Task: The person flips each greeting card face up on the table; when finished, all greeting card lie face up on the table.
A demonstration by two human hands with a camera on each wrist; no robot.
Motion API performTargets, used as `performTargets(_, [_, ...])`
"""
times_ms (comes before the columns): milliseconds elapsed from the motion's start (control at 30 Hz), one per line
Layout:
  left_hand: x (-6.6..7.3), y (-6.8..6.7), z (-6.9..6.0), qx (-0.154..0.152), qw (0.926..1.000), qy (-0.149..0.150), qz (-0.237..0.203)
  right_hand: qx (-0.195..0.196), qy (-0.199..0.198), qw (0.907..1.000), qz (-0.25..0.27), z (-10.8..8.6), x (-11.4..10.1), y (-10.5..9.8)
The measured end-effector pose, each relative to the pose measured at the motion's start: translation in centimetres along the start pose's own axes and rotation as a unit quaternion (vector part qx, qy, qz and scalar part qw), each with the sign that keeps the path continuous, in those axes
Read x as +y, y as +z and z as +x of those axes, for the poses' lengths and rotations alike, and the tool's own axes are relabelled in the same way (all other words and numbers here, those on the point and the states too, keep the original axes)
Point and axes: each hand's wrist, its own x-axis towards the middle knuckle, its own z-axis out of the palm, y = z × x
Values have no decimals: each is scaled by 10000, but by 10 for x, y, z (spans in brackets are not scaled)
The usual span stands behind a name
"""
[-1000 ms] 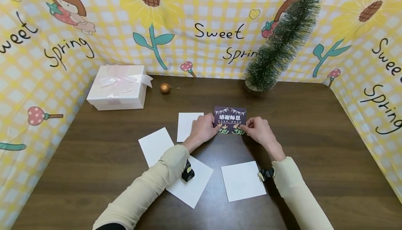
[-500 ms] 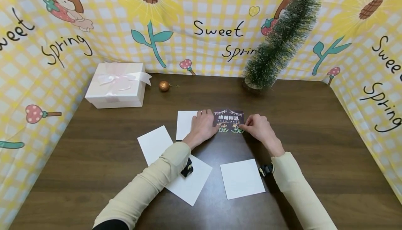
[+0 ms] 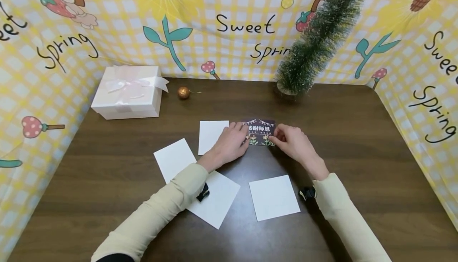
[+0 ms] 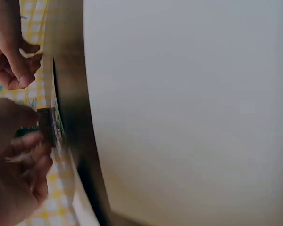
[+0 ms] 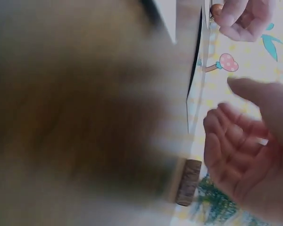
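Left hand [image 3: 229, 142] and right hand [image 3: 294, 142] flanking dark flowered card [image 3: 262, 131], fingers [image 5: 213, 150] parted from thumbs, white sheets [image 3: 274, 198] near, brown table [image 3: 343, 134]

"Sweet Spring" on checked backdrop [image 3: 232, 41], Chinese characters on dark card [image 3: 261, 132]

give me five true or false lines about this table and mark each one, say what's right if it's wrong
1. In the head view, the dark card is between the left hand and the right hand. True.
2. The small ball is nearer the box than the tree. True.
3. The sleeves are bright red. False; the sleeves are pale cream.
4. The box has a ribbon bow. True.
5. The tree is left of the box. False; it is right of it.
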Motion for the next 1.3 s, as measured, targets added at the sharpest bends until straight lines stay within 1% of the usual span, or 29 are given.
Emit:
performTargets(100, [3,-7,-11,-151,9971,711,218,-152,-818,9963,-206,-8,-2,-3])
performTargets(200, [9,-11,-24,-342,9895,1324,477,-421,-1503,9870,-372,-19,-3,-6])
performTargets(333, [20,-16,-44,-513,9751,1991,836,-688,-2028,9751,-577,-39,-7,-9])
performTargets(400, [25,-17,-53,-568,9679,2236,999,-812,-2234,9685,-741,-51,-9,-11])
performTargets(467, [30,-18,-62,-619,9616,2406,1163,-950,-2442,9605,-934,-63,-10,-13])
performTargets(533, [33,-17,-71,-640,9560,2529,1344,-1094,-2619,9520,-1144,-74,-12,-16])
performTargets(633, [36,-17,-81,-598,9479,2682,1613,-1298,-2737,9426,-1405,-89,-15,-20])
performTargets(733, [39,-15,-88,-579,9400,2791,1875,-1482,-2686,9381,-1611,-100,-16,-22])
performTargets(833, [40,-12,-91,-642,9347,2840,2039,-1557,-2701,9340,-1745,-108,-16,-21])
performTargets(1000, [40,-8,-95,-657,9314,2834,2187,-1725,-2639,9283,-1971,-116,-16,-17])
performTargets(1100, [42,-7,-95,-714,9298,2826,2248,-1816,-2600,9222,-2214,-117,-16,-15])
performTargets(1233, [44,-7,-96,-786,9289,2836,2248,-1867,-2729,9107,-2477,-116,-15,-15])
performTargets(1300, [44,-7,-96,-777,9291,2844,2233,-1856,-2819,9093,-2435,-117,-14,-16])
